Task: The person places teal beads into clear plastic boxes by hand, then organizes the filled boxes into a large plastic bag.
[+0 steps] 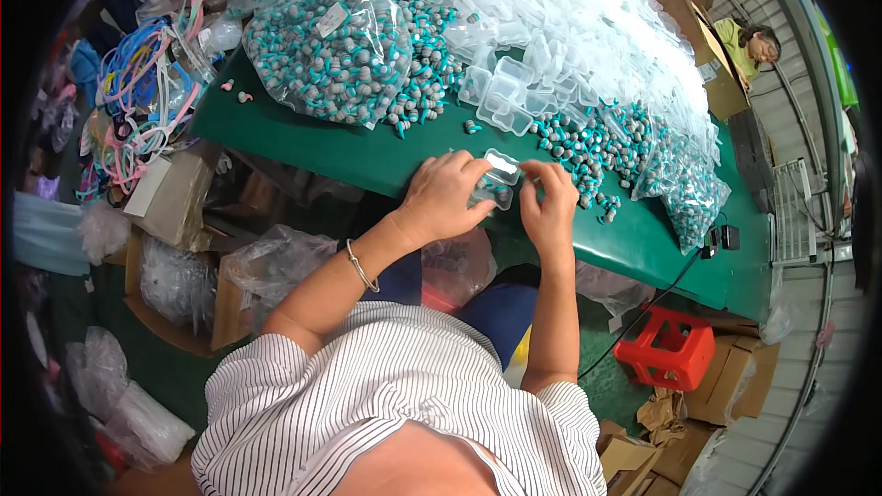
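A small clear plastic case (502,163) lies unfolded at the front edge of the green table, with its lid side away from me. Grey-and-teal pieces that look like earplugs (497,189) sit in its near half. My left hand (443,195) is closed on the case's left side, thumb at the near edge and fingers at the far edge. Just right of the case is my right hand (551,207), its fingers bent and thumb and forefinger apart, the tips slightly blurred. Nothing shows between them. One loose earplug (471,127) lies beyond the left hand.
A clear bag of earplugs (331,55) lies at the far left, with loose earplugs (588,149) and another bag (684,193) on the right. Empty clear cases (570,18) heap behind on the green table (303,140). A red stool (669,347) and cartons (730,377) stand below right.
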Motion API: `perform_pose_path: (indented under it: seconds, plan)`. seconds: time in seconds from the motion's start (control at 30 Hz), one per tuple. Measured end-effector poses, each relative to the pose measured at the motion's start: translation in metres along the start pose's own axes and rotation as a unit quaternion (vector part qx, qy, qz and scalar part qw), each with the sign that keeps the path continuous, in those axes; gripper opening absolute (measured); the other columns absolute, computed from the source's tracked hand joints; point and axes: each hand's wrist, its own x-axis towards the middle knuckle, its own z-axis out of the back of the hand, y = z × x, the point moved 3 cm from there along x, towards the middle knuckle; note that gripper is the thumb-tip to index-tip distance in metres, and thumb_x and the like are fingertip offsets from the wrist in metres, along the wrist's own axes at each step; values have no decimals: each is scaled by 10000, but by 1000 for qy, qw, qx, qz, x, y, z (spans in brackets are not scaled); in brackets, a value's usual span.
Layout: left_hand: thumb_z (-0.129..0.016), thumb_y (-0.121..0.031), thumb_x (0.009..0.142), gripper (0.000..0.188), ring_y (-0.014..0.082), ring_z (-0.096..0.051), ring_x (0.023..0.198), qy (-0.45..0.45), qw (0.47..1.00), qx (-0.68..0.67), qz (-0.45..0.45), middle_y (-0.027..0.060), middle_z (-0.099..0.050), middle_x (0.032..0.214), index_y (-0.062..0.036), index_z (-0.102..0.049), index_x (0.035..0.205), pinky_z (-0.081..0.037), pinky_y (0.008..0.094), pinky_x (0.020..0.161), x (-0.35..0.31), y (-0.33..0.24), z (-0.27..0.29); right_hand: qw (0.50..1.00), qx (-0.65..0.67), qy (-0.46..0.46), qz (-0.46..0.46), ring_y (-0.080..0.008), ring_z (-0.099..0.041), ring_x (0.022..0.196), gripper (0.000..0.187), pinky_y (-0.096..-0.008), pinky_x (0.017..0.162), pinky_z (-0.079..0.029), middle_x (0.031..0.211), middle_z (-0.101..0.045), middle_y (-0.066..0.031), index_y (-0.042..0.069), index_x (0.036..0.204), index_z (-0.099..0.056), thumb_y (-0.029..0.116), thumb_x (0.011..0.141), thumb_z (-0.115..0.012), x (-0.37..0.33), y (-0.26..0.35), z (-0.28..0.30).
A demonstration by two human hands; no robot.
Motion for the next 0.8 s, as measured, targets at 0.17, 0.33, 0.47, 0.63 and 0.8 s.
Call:
perform_pose_path:
  seconds: [0.17,0.33,0.47,0.63,0.8]
  plan:
    - [-762,-225,746,444,292,-597,946,61,997,31,-25,84,-598,971,-70,-599,1130,-452,408,810,-1,3,-2,996,-80,-6,44,-293,-611,871,208,-419,767,-432,947,-634,-97,73,1017,-643,57,811,-668,9,-6,-8]
    - [-765,-225,755,458,289,-603,906,41,999,-30,-7,71,-594,967,-76,-589,1150,-461,412,799,-1,2,0,993,96,23,59,-278,-625,797,242,-364,701,-509,925,-633,-122,2,970,-620,-17,753,-725,4,2,2]
    - [-757,-228,764,408,283,-607,876,41,998,8,-54,69,-588,908,-81,-605,1112,-473,416,776,1,5,-3,984,96,70,130,-246,-609,786,312,-321,714,-497,962,-630,-122,-3,1007,-629,-20,718,-744,-9,12,11]
    - [-733,-231,783,238,306,-607,779,37,995,-44,-83,96,-565,858,-74,-643,936,-484,416,698,3,12,0,990,74,55,105,-283,-620,801,314,-336,706,-495,940,-624,-126,7,1010,-641,1,718,-756,-14,10,-4]
    - [-684,-298,814,230,353,-591,707,-5,994,-49,-93,130,-554,791,-85,-610,772,-472,445,620,-12,22,7,978,136,105,119,-243,-582,681,195,-325,618,-461,790,-611,-120,9,932,-665,48,762,-754,-8,23,-13]
